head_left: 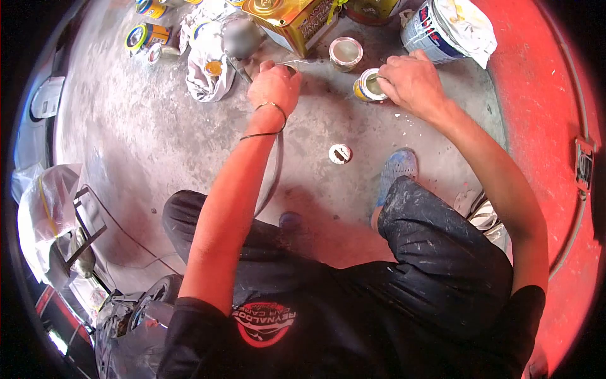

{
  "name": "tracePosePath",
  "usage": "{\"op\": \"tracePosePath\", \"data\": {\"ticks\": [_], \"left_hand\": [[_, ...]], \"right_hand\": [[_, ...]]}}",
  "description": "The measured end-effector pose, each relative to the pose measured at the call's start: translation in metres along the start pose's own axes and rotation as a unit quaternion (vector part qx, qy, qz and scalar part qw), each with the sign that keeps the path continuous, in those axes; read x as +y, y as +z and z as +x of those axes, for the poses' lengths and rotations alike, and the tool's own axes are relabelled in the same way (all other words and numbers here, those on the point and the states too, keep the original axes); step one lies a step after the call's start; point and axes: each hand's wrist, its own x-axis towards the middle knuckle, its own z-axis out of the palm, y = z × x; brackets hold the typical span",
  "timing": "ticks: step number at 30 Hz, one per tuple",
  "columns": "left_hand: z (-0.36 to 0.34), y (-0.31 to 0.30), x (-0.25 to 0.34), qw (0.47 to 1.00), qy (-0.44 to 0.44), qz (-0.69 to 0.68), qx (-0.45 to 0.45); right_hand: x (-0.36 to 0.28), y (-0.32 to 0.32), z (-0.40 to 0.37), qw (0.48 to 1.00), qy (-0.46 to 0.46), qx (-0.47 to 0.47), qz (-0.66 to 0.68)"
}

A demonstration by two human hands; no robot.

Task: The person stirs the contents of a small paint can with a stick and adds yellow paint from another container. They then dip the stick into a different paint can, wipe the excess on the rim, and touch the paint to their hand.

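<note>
My left hand (pixel 274 87) is closed around the handle of what looks like a spray gun (pixel 238 68). A round part at its far end is blurred, and a hose (pixel 273 170) hangs from below my wrist. My right hand (pixel 413 82) has curled fingers at the rim of a small open can (pixel 370 85) with a yellow label and pale contents. The fingertips partly hide that rim. Just behind it stands another open can (pixel 345 53) holding greyish liquid. A round white lid (pixel 339 154) with a dark mark lies on the concrete between my arms and feet.
A large white bucket (pixel 435 38) with a cloth-like cover stands at the back right. A yellow rectangular tin (pixel 290 25) is at the back. White rags (pixel 208 69) and small cans (pixel 146 38) sit at the left. Red floor (pixel 530 95) borders the right side.
</note>
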Motion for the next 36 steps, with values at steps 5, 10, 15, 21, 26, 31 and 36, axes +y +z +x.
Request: {"op": "tracePosePath", "data": {"ticks": [5, 10, 15, 21, 26, 31, 36], "left_hand": [[0.001, 0.007, 0.013, 1.000, -0.012, 0.000, -0.002], [0.004, 0.033, 0.002, 0.996, 0.040, 0.051, 0.057], [-0.001, -0.003, 0.001, 0.997, 0.026, -0.066, -0.019], [-0.007, 0.008, -0.072, 0.855, 0.054, -0.515, 0.017], [-0.034, 0.002, -0.092, 0.748, -0.067, -0.657, -0.064], [-0.069, 0.001, -0.073, 0.610, -0.110, -0.775, -0.124], [-0.090, 0.014, -0.047, 0.484, -0.049, -0.849, -0.204]], "right_hand": [[-0.004, -0.006, 0.001, 0.991, 0.054, -0.109, 0.051], [0.009, -0.003, 0.000, 0.998, 0.015, -0.067, 0.003], [0.001, -0.005, 0.001, 0.986, 0.076, -0.105, 0.102], [0.002, -0.013, 0.002, 0.990, 0.052, -0.134, 0.011], [0.007, -0.008, 0.000, 0.996, 0.056, -0.057, 0.037], [0.002, -0.016, 0.001, 0.988, 0.068, -0.117, 0.072], [0.000, -0.019, -0.004, 0.997, 0.037, -0.054, 0.029]]}}
